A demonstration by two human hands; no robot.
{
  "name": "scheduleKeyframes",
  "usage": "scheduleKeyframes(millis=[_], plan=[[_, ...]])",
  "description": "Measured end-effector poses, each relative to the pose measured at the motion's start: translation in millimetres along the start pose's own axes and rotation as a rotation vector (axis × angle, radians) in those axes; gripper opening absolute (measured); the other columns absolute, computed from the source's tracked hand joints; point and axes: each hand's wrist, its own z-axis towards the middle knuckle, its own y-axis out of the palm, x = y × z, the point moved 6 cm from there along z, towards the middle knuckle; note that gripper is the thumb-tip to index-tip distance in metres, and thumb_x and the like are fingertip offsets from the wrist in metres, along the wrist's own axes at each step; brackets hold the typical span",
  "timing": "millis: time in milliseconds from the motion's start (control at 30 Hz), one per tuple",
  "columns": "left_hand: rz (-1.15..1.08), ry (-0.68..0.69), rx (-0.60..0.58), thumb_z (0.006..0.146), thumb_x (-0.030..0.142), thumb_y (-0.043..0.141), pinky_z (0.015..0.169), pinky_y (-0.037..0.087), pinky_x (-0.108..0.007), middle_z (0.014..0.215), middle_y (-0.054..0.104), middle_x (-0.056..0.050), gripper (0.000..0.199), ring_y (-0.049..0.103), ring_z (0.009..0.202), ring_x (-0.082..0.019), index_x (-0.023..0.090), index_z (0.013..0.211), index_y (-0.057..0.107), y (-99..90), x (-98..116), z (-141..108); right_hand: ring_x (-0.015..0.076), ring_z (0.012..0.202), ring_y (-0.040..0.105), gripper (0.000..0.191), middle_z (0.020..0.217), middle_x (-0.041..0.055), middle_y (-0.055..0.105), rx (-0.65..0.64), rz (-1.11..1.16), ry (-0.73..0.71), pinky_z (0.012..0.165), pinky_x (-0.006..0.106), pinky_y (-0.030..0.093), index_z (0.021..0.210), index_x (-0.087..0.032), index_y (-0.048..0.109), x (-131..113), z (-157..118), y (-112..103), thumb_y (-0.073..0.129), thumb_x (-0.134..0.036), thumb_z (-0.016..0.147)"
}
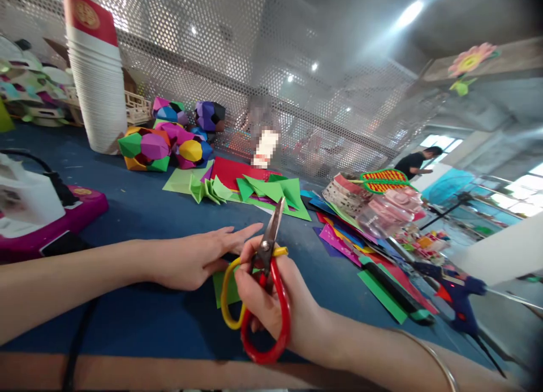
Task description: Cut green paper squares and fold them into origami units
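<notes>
Scissors [266, 246] with one red and one yellow handle are held in my right hand [275, 296], its fingers wrapped round them near the pivot. The blades are close together and point up and away. Beside it, my left hand [199, 259] reaches over the blue table [169, 324] with fingers stretched out, its fingertips close to the scissors. A green paper piece [229, 293] lies under and between the hands, partly hidden by them. Folded green papers [207, 189] and cut green sheets [292, 194] lie beyond, on a red sheet [227, 171].
Stacked paper cups [102, 92] and colourful paper balls [146, 149] stand at the back left. A purple device [89, 208] is at left. On the right lie coloured papers [339, 242], a cutter knife [394, 290] and a glue gun [460, 296]. A person [413, 164] is far behind.
</notes>
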Motion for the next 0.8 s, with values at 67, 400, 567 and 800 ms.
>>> scheduleKeyframes(millis=[67, 400, 567, 800], plan=[[0.029, 0.041, 0.016, 0.090, 0.003, 0.045, 0.123, 0.015, -0.056, 0.168, 0.013, -0.005, 0.078, 0.015, 0.153, -0.032, 0.028, 0.159, 0.016, -0.4, 1.1, -0.7, 0.0077, 0.042, 0.046, 0.020, 0.065, -0.0082, 0.048, -0.020, -0.039, 0.002, 0.040, 0.019, 0.043, 0.102, -0.026, 0.046, -2.1, 0.9, 8.6, 0.058, -0.038, 0.091], [0.025, -0.028, 0.029, 0.096, 0.010, 0.041, 0.121, 0.022, -0.059, 0.164, 0.027, -0.003, 0.075, 0.015, 0.152, -0.033, 0.033, 0.160, 0.009, -0.6, -1.8, -3.0, 0.0030, 0.035, 0.048, 0.017, 0.073, -0.0085, 0.056, -0.104, -0.180, 0.031, 0.033, 0.014, 0.045, 0.098, -0.024, 0.044, -12.5, 11.5, -16.4, 0.057, -0.022, 0.087], [-0.053, -0.010, 0.018, 0.097, 0.008, 0.039, 0.125, 0.015, -0.051, 0.150, 0.052, 0.001, 0.080, 0.028, 0.150, -0.021, 0.035, 0.159, -0.005, 3.1, -2.9, -5.1, 0.0049, 0.035, 0.050, 0.018, 0.061, -0.0117, 0.052, -0.040, -0.191, 0.108, 0.034, 0.013, 0.046, 0.101, -0.025, 0.044, -1.0, 5.8, -53.8, 0.057, -0.023, 0.088], [-0.062, 0.035, 0.026, 0.097, 0.006, 0.038, 0.126, 0.014, -0.043, 0.147, 0.055, 0.003, 0.081, 0.040, 0.144, -0.015, 0.037, 0.158, -0.006, 3.6, -0.3, -2.2, 0.0068, 0.035, 0.051, 0.021, 0.060, -0.0116, 0.054, 0.062, -0.244, 0.166, 0.034, 0.015, 0.044, 0.104, -0.025, 0.041, 9.7, -0.5, -90.0, 0.057, -0.029, 0.090]])
